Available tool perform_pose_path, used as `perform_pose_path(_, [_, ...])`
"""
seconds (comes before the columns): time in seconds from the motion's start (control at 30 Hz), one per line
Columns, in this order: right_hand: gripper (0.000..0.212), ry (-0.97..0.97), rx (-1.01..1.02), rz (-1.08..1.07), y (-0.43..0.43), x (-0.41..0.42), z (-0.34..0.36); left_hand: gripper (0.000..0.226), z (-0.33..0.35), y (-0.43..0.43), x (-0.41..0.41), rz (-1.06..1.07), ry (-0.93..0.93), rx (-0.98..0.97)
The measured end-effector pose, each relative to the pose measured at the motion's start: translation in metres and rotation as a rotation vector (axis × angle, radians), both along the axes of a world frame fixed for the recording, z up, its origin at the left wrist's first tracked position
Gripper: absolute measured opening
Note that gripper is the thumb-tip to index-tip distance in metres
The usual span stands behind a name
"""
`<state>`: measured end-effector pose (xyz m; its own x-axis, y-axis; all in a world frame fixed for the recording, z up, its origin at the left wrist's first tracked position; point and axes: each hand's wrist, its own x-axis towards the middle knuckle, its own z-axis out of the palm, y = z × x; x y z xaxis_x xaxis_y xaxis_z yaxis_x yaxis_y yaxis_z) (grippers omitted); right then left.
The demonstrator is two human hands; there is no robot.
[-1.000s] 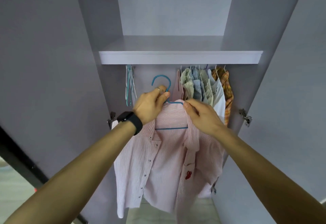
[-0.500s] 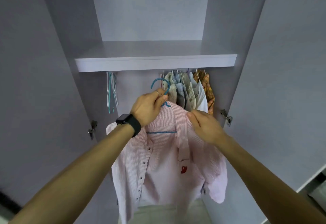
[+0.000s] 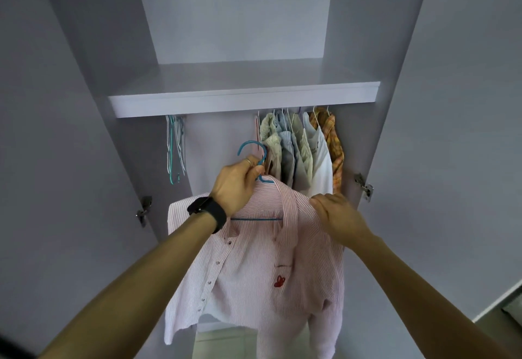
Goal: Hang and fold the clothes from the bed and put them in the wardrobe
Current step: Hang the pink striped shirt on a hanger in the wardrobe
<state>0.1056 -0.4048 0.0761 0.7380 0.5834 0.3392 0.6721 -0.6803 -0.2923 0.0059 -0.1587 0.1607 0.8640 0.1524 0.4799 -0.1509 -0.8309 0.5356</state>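
Fingers (image 3: 250, 167) of the left hand (image 3: 236, 189) are curled tight around the neck of the blue hanger (image 3: 250, 142), just under its hook. The right hand (image 3: 337, 217) pinches the shoulder of the pink striped shirt (image 3: 254, 279). This shirt hangs on the hanger in front of the open wardrobe (image 3: 240, 19), below its shelf (image 3: 243, 98), near the clothes (image 3: 299, 158) already hanging inside.
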Motion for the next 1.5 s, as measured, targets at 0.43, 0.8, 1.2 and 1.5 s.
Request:
perform_pose_path(0.43, [0.022, 0.041, 0.033, 0.279, 0.034, 0.02, 0.011, 0.023, -0.02, 0.003, 0.035, 0.201, 0.158, -0.12])
perform_pose_path(0.8, [0.022, 0.185, -0.009, 0.183, 0.106, 0.031, -0.003, 0.035, -0.03, 0.076, 0.008, 0.392, 0.464, -0.003])
perform_pose_path(1.2, [0.023, 0.258, 0.038, -0.096, 0.226, 0.041, 0.002, 0.072, 0.016, 0.206, 0.055, 0.477, 0.11, 0.563])
perform_pose_path(1.5, [0.03, 0.289, 0.096, -0.216, 0.28, 0.102, -0.021, 0.068, -0.007, 0.253, 0.128, 0.513, -0.189, 0.644])
